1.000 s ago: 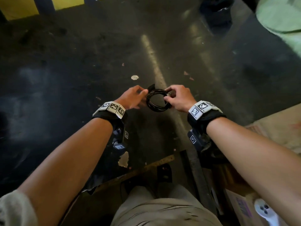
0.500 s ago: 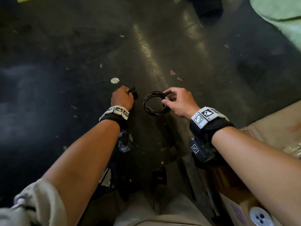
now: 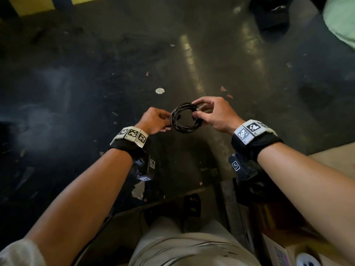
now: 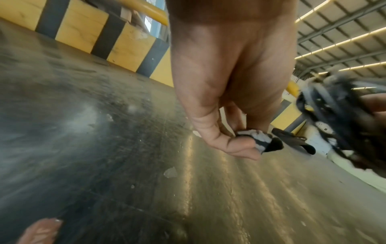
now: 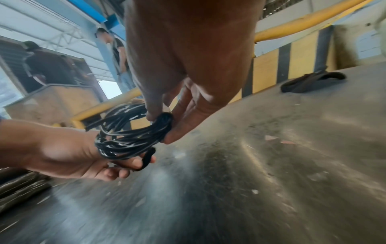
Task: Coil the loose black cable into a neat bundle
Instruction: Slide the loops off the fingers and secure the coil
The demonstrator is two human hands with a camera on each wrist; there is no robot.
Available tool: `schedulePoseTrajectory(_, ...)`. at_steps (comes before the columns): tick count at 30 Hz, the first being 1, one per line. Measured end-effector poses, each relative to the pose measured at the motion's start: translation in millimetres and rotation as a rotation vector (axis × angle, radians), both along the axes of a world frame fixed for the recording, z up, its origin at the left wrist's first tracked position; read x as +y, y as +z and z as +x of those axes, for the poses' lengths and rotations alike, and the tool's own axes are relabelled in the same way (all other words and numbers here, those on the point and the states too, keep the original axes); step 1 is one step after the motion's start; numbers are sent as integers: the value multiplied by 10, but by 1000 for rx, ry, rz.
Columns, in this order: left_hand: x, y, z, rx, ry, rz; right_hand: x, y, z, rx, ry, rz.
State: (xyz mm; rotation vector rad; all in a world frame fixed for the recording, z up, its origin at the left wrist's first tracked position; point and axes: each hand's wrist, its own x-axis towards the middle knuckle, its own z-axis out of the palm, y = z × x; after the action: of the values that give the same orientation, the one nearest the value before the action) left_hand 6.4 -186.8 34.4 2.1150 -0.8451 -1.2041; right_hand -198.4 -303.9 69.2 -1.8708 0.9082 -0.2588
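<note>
The black cable is wound into a small round coil and held above the dark floor. My right hand pinches the coil's right side between thumb and fingers. My left hand is at the coil's left edge. It pinches a short black strap, which hangs just under the coil in the right wrist view. The left wrist view shows the coil blurred at the right edge.
A dusty dark floor lies below, with a small white disc on it. A dark bag sits far ahead, a cardboard box to my right. A yellow-and-black barrier borders the floor. People stand behind it.
Half a second ago my left hand was off to the left with the strap. It has come back to the coil's left edge. The right hand has kept hold of the coil.
</note>
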Motion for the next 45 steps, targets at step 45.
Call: schedulePoseTrajectory(45, 974, 333, -275, 631, 457, -227, 677, -115, 209, 7, -165, -191)
